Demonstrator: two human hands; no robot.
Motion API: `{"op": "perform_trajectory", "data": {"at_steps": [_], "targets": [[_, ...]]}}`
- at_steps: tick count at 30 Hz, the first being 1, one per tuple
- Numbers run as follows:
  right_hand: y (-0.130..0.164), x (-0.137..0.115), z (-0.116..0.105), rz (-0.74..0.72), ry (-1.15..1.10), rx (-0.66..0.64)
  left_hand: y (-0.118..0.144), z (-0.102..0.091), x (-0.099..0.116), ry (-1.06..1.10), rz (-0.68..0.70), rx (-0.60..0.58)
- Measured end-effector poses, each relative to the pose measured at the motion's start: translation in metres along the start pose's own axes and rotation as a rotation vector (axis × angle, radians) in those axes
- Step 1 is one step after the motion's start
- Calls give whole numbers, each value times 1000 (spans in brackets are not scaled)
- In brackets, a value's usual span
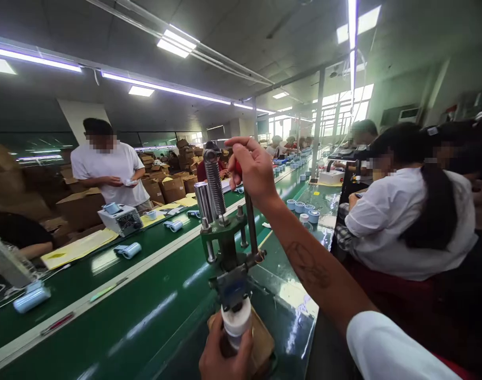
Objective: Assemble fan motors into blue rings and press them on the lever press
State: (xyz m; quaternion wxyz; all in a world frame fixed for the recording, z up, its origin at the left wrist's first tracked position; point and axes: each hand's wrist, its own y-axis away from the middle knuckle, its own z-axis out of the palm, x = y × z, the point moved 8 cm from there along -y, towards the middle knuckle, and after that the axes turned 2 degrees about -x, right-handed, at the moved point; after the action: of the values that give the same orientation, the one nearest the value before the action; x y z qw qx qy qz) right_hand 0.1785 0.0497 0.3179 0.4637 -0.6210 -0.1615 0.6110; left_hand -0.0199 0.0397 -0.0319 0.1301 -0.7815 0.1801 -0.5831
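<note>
While the left hand (225, 354) wraps the white cylinder (236, 322) steady under the press (229, 253), the right hand (252, 170) fists its lever (249, 221).

1. Ceiling strip lights (162, 87) and panels give bright, cool light.
2. Daylight floods through the far windows (336, 108), overexposed.
3. Glare streaks the glossy green tabletop (154, 295).
4. Wide-angle distortion bends the edges; the left corner stays dim and soft.

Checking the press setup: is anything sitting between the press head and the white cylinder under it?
Nothing visible. The press head sits directly on the white cylinder, which the left hand holds; the right hand grips the lever.
</note>
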Motion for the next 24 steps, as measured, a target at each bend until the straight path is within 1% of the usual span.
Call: {"op": "perform_trajectory", "data": {"at_steps": [3, 7, 10, 12, 15, 17, 19, 20, 22, 24], "targets": [[0, 2, -2, 8, 14, 0, 5, 3, -8, 16, -41, -37], [2, 2, -5, -2, -3, -4, 6, 8, -9, 70, -97, -54], [3, 1, -6, 26, 2, 7, 6, 12, -10, 116, -82, -118], [4, -2, -7, 40, 5, 14, 8, 12, -13, 110, -78, -149], [10, -13, -9, 13, -11, 9, 13, 8, -20, 91, -108, -164], [20, -29, -10, -59, -23, -13, 16, 5, -22, 72, -104, -181], [41, -52, -13, -163, -4, -33, 19, 2, -22, 34, -83, -184], [57, -66, -16, -217, 19, -34, 20, 1, -22, 12, -79, -186], [101, -91, -27, -298, 71, -1, 23, -1, -23, -19, -73, -190], [157, -107, -43, -322, 122, 46, 24, -1, -24, -34, -59, -198]]}}
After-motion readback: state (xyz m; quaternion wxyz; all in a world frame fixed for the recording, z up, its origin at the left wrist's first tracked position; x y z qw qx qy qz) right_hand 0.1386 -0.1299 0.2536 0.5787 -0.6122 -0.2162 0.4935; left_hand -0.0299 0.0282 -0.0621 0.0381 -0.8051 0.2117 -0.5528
